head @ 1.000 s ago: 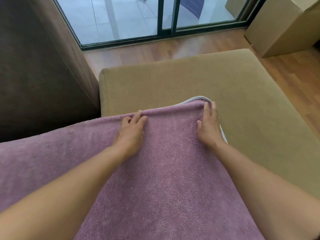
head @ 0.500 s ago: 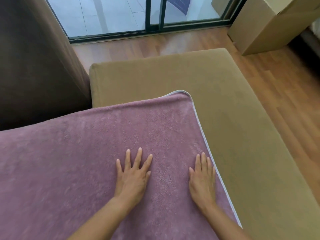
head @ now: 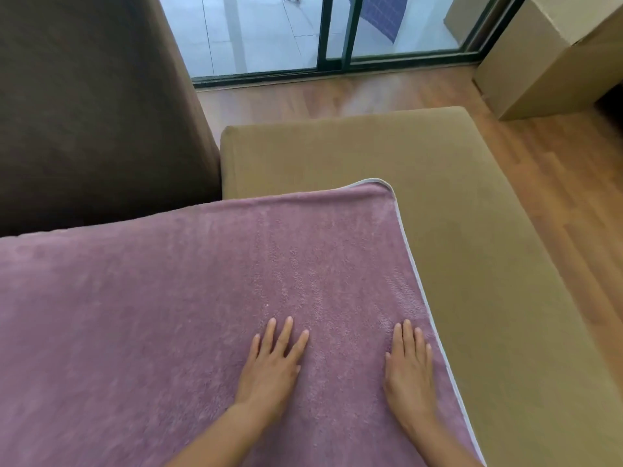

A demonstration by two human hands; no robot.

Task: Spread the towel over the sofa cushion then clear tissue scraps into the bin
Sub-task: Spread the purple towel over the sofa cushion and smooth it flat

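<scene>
A mauve towel (head: 188, 291) with a pale trimmed edge lies flat over the tan sofa cushion (head: 465, 230), covering its left and near part. My left hand (head: 273, 365) presses flat on the towel with straight, spread fingers. My right hand (head: 409, 372) lies flat beside it, close to the towel's right edge. Neither hand holds anything. No tissue scraps and no bin are in view.
A dark brown sofa back (head: 94, 106) rises at the left. Wooden floor (head: 566, 183) runs along the cushion's right and far sides. A cardboard box (head: 539, 59) stands at the far right. A glass sliding door (head: 337, 32) lies beyond.
Both hands slid from the towel's far edge back toward me, smoothing it flat. In the last half second they have stayed pressed on the towel.
</scene>
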